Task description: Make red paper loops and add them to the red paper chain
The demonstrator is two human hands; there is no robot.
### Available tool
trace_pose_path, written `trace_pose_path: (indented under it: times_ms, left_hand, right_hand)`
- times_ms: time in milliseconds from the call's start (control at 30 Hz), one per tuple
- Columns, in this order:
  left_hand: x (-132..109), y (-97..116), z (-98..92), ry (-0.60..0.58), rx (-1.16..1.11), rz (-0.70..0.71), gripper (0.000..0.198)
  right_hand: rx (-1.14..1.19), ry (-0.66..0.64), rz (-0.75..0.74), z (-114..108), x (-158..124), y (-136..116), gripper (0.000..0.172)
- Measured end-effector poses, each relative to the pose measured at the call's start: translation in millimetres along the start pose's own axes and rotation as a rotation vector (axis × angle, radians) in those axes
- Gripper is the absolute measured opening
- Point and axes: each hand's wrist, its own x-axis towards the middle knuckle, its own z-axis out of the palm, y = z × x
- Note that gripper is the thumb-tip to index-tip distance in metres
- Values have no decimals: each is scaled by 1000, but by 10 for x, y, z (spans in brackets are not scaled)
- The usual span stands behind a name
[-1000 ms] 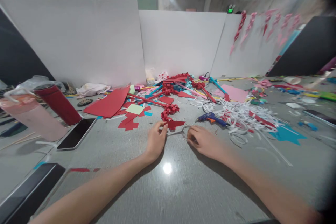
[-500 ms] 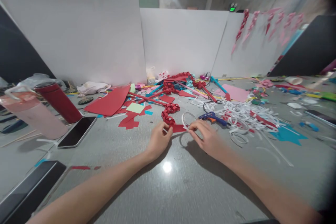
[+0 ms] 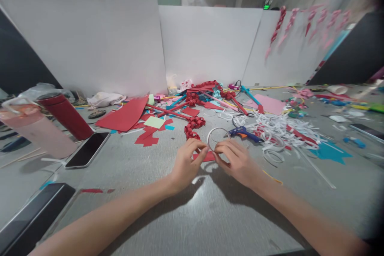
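A thin white strip [image 3: 209,134], curled into a loop, stands up between my two hands. My right hand [image 3: 237,162] pinches it at the lower right, with the fingers bent together. At the loop's lower left my left hand [image 3: 187,164] is closed, thumb and forefinger meeting at the strip. Below the fingertips lies a flat piece of red paper [image 3: 208,157], partly hidden by both hands. A folded red paper chain [image 3: 193,126] lies just beyond my left hand. Past my right hand rests a blue glue gun [image 3: 246,133] with an orange trigger.
A heap of curled white strips [image 3: 279,132] lies to the right. At left stand a red flask [image 3: 66,116] and a pink bottle [image 3: 39,128], beside a phone [image 3: 88,150]. Red sheets [image 3: 123,116] and sticks are behind, before white panels [image 3: 210,44]. A black box [image 3: 36,216] sits front left.
My left hand has shifted slightly right, toward my right hand, and its fingertips now meet at the white strip. The loop now stands rounder, and a blurred white bit shows beneath my left hand.
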Motion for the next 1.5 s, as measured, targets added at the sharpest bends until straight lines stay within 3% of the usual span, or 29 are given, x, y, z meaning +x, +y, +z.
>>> trace_pose_path:
  times_ms: [467,800,1067,1267,1500]
  left_hand:
    - [-16,-4,41,-70,-104,-234,13]
    - [-50,-53,113,-28,-377,-423,18]
    - [-3,-47,97,12,-449,-476,22]
    - [-6,-108,121,-7,-573,-628,27]
    - [-16,-187,146,-28,-640,-709,34]
  right_hand:
    - [-9,8,33,-36,17,-9,10]
    - [-20,21,32,-12,3,5,10]
    - [-30,-1,14,-21,15,-1,8]
    - [-71,-50,5,-20,17,-7,8]
    - [-99,-74,2,33,8,7,12]
